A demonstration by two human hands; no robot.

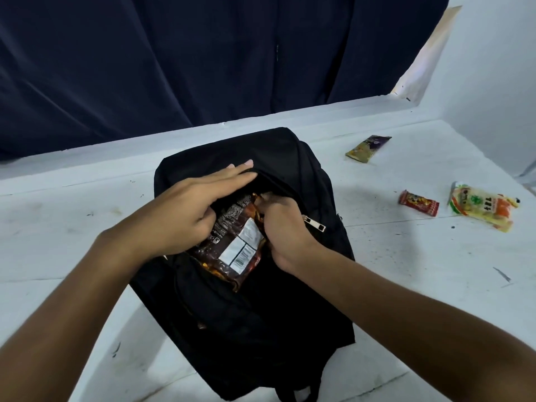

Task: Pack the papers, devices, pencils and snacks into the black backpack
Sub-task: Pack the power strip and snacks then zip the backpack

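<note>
The right hand (285, 227) pinched the brown snack packet (233, 242), its long axis pointing into the black backpack (261, 314) mouth, which the left hand's (185, 210) straight fingers held apart.

A plain indoor room: scuffed white table (87, 216), dark blue curtain (145, 68), bare white wall (493, 68).

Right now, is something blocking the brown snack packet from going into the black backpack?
Nothing visible blocks it. The left hand holds the flap of the black backpack up, so the opening is free, and the right hand grips the brown snack packet, whose top end is already at the opening. The inside of the pocket is too dark to judge.
</note>
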